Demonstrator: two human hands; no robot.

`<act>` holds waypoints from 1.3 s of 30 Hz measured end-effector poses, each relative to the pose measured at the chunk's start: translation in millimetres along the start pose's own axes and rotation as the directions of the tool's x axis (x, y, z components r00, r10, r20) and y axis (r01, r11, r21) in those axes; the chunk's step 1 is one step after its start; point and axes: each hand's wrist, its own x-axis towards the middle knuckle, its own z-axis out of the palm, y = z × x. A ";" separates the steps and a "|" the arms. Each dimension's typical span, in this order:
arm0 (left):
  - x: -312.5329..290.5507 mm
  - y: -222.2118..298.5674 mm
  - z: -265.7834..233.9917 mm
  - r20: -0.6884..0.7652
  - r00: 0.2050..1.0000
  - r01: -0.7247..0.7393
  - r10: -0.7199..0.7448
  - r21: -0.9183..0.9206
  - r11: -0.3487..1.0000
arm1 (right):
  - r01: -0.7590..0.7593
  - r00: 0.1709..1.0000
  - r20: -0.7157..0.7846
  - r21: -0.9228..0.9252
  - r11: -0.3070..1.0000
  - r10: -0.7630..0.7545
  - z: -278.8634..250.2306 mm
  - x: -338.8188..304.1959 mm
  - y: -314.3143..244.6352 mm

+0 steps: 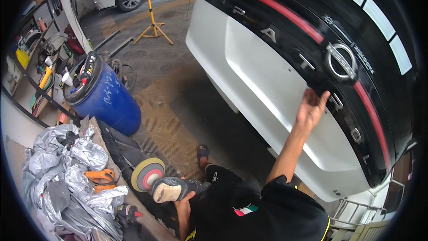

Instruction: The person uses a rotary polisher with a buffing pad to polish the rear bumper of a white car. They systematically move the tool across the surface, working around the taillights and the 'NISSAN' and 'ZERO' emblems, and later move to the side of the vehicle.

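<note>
Grey and black, the polisher (171, 189) is at the person's lower left, the left grip (183, 203) wrapped around its body, pad (141, 175) turned away from the white tailgate (263, 76). The right grip (312, 108), thumb spread, holds nothing; contact with the tailgate cannot be told. A light right-hand touch, polisher steady and clear, would suit.

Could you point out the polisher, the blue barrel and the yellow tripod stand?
Polisher (169, 189): head view, on its housing.
Blue barrel (108, 102): head view, on its side wall.
Yellow tripod stand (151, 12): head view, on its upright pole.
</note>
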 end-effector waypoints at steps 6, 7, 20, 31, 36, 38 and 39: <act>55.3 26.2 6.6 -0.014 0.998 0.059 -0.058 0.056 0.997 | 0.157 0.977 -0.106 -0.245 0.957 -0.187 -5.9 -1.0 1.0; 68.4 32.3 8.0 -0.014 0.997 0.082 -0.081 0.075 0.994 | 0.183 0.972 -0.102 -0.234 0.955 -0.211 -11.0 3.7 2.0; 262.1 114.1 33.0 0.194 0.954 0.166 -0.228 0.288 0.943 | 0.410 0.856 -0.233 -0.237 0.881 -0.462 5.8 -6.5 10.9; 334.1 168.7 4.9 0.281 0.892 0.212 -0.354 0.432 0.877 | 0.330 0.851 -0.336 -0.257 0.908 -0.404 16.5 -11.7 2.8; 383.6 198.7 -15.0 0.311 0.888 0.220 -0.338 0.359 0.907 | 0.249 0.851 -0.416 -0.217 0.944 -0.320 26.4 -5.9 -0.7; 404.4 202.3 -27.3 0.321 0.896 0.198 -0.306 0.327 0.924 | 0.256 0.889 -0.368 -0.094 0.962 -0.272 20.8 -2.0 -6.6; 415.7 201.0 -33.0 0.319 0.896 0.204 -0.309 0.323 0.924 | 0.256 0.893 -0.375 -0.034 0.966 -0.250 22.7 -1.9 -8.0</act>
